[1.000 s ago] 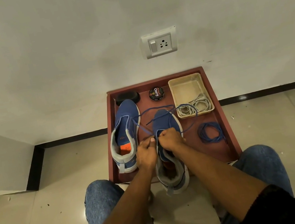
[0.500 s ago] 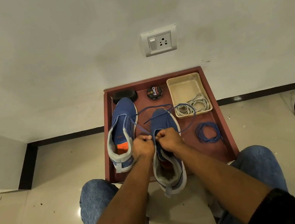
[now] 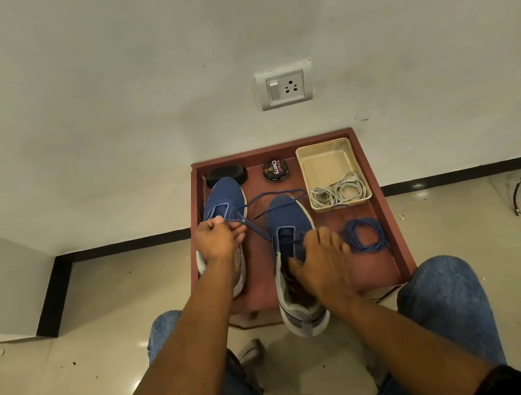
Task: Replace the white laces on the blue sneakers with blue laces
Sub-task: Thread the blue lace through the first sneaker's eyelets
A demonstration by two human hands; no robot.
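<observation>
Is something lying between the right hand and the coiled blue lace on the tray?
Nothing visible does. The right hand rests on the right sneaker, and the coiled blue lace lies just beside its fingers on the bare tray floor.

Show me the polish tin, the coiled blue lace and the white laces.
polish tin [image 3: 276,170], head view, lid centre.
coiled blue lace [image 3: 365,235], head view, right of coil.
white laces [image 3: 338,192], head view, middle of bundle.

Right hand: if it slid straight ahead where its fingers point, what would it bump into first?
Probably the coiled blue lace: the right hand rests on the sneaker, fingers spread up-right toward that coil. Depth is unclear.
</observation>
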